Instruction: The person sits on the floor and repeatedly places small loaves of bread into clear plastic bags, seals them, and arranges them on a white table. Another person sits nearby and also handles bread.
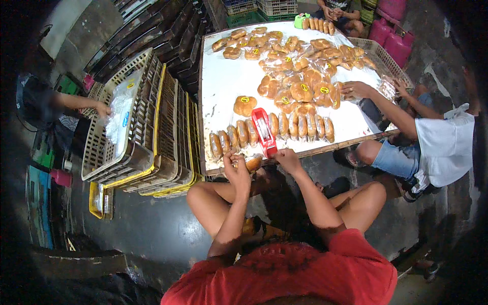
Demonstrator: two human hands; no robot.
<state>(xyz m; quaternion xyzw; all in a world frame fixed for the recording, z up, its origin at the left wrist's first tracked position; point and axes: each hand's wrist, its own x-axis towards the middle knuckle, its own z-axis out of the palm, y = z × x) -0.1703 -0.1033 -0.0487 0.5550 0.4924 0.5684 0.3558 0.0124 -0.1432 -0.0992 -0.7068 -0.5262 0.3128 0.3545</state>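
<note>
My left hand [237,167] is at the table's near edge, its fingers closed on the plastic bag of a bagged bread bun [253,164]. Just to the right, my right hand [286,159] touches the lower end of a red tape dispenser [264,131]; whether it grips it is unclear. The dispenser lies slanted between two rows of bagged buns standing on edge, a left row [233,136] and a right row [302,126]. A single bagged bun with a yellow sticker [245,105] lies flat above the left row. Many more bagged buns [304,91] are heaped farther back.
The white tabletop [225,78] has a raised edge. Stacked plastic crates [152,126] stand left, where another person's hand [103,109] reaches in. A co-worker's hands [356,90] are at the table's right side. A green dispenser [300,21] and another person are at the far end.
</note>
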